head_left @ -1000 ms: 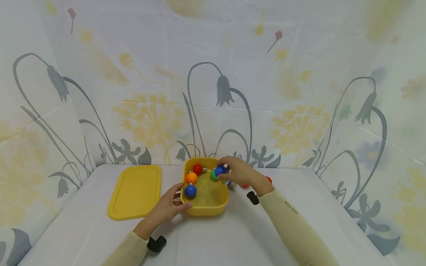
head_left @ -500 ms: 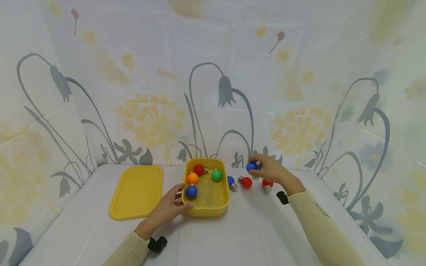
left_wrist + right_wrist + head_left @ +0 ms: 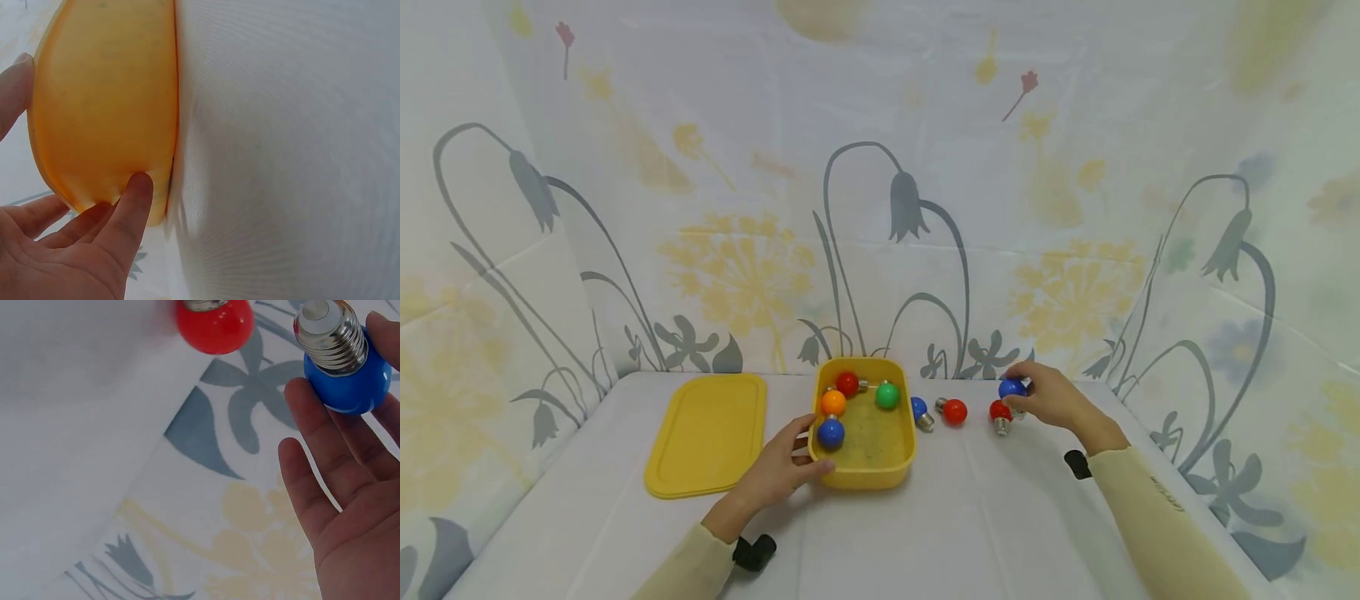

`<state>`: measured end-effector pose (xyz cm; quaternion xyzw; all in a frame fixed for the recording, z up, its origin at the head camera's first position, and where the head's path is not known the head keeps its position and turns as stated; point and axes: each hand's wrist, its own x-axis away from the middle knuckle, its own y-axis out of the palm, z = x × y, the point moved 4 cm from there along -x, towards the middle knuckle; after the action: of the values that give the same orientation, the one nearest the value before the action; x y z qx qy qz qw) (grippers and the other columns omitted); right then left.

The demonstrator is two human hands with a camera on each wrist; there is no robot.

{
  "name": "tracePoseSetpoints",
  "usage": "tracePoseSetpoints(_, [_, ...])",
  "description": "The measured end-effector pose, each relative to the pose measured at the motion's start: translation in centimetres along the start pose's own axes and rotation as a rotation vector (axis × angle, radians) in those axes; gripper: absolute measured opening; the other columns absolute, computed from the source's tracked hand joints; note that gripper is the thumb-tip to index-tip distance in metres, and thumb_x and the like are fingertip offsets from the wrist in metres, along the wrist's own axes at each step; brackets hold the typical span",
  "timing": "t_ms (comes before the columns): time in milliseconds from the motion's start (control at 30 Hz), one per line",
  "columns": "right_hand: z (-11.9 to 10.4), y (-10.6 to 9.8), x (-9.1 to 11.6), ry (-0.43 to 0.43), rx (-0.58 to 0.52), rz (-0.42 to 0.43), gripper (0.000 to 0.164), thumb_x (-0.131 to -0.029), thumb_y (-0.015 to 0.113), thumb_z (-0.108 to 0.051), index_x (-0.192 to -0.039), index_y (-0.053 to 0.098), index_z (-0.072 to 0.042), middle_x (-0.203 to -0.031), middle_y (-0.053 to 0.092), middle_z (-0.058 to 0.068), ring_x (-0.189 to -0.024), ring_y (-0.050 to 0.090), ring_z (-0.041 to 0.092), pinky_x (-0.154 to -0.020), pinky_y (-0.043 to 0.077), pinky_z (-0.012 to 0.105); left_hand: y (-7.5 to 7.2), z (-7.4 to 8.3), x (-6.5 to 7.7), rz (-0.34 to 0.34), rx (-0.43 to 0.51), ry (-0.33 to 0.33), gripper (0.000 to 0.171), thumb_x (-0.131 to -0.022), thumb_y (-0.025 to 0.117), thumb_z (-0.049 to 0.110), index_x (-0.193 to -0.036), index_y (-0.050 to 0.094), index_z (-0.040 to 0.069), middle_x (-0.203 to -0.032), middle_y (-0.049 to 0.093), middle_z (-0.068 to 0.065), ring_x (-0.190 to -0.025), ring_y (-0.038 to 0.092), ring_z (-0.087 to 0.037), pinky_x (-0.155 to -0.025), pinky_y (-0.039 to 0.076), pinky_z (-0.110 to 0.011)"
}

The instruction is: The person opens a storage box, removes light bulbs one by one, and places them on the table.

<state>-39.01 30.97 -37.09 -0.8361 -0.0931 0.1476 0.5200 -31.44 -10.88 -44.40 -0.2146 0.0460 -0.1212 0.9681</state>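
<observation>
In the head view my right hand (image 3: pixel 1054 398) pinches a blue light bulb (image 3: pixel 1012 388) above the right side of the table, close to a red bulb (image 3: pixel 1001 411). The right wrist view shows the held blue bulb (image 3: pixel 350 384) between thumb and fingertips, its metal screw base (image 3: pixel 331 337) pointing up in that picture. My left hand (image 3: pixel 781 460) grips the near left corner of a yellow plastic box (image 3: pixel 865 477), thumb at the front and fingers against the left wall. Inside the box lie a red bulb (image 3: pixel 847 383), an orange bulb (image 3: pixel 832 402), a blue bulb (image 3: pixel 831 433) and a green bulb (image 3: pixel 887 395).
Just right of the box lie another blue bulb (image 3: pixel 919 408) and another red bulb (image 3: pixel 954 412). A flat yellow lid (image 3: pixel 707 433) rests on the white cloth to the left. The patterned curtain (image 3: pixel 880 250) stands behind the table.
From over the box, my right hand has carried the blue bulb rightward, past the loose bulbs, to beside the rightmost red one. My left hand has stayed on the box.
</observation>
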Motion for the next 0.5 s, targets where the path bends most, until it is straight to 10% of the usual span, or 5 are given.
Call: tracePoseSetpoints(500, [4.7, 1.1, 0.4, 0.125, -0.056, 0.007, 0.047, -0.086, 0.071, -0.023, -0.123, 0.056, 0.002, -0.117, 0.059, 0.019, -0.087, 0.058, 0.024, -0.069, 0.053, 0.034, -0.1, -0.1, 0.0, -0.001, -0.002, 0.014, 0.089, -0.079, 0.078, 0.034, -0.148, 0.03, 0.005, -0.146, 0.037, -0.017, -0.121, 0.051, -0.034, -0.095, 0.049, -0.042])
